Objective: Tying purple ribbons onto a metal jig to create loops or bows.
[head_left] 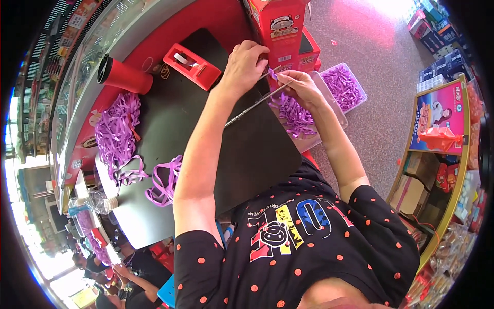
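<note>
My left hand (pixel 244 67) is closed in a pinch over the far edge of the black tabletop (pixel 247 159). A short piece of purple ribbon (pixel 272 75) shows between its fingertips and my right hand. To the right, my right hand (pixel 302 88) is also closed, its thumb and fingers around the upper end of a thin silver rod (pixel 257 103). The rod slants down to the left across the tabletop, below my left hand. The fingers partly hide how ribbon and rod meet.
Purple ribbon bundles (pixel 117 129) and a loose ribbon loop (pixel 165 181) lie left. Beyond are a red tumbler (pixel 125 76) and red tape dispenser (pixel 193 67). Red boxes (pixel 282 36) stand ahead, with a clear tub (pixel 355 105) of ribbon pieces at right. Another person's hand (pixel 122 270) shows lower left.
</note>
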The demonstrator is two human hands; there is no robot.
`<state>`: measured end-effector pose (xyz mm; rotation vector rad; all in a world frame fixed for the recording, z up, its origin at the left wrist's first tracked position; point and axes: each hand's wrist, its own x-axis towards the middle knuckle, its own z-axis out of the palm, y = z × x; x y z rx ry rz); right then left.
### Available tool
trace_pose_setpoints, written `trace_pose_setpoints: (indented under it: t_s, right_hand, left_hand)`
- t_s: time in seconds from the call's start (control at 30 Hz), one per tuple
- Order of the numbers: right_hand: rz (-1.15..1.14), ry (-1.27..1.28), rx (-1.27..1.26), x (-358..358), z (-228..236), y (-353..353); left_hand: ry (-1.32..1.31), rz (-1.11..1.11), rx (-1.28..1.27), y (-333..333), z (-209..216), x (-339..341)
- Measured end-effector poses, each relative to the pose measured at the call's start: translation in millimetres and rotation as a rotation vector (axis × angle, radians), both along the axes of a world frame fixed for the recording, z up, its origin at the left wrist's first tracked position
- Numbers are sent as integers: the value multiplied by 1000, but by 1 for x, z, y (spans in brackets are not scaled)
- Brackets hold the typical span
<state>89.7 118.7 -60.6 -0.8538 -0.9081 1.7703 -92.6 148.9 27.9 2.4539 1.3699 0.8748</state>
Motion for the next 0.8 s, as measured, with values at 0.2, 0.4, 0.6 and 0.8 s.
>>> trace_pose_setpoints:
  t_s: [0.2, 0.4, 0.6, 0.8]
  right_hand:
    - [-21, 77, -62, -3, -1, -3]
    - [1, 83, -61, -7, -5, -4]
    - [29, 108, -71, -7, -9, -4]
    - [-48, 142, -154, -12, -1, -9]
  left_hand:
    - [-123, 177, -52, -33, -10, 11]
    - [-236, 264, -21, -42, -21, 11]
    - [-172, 134, -20, -38, -27, 1]
    - [-134, 190, -72, -37, -26, 2]
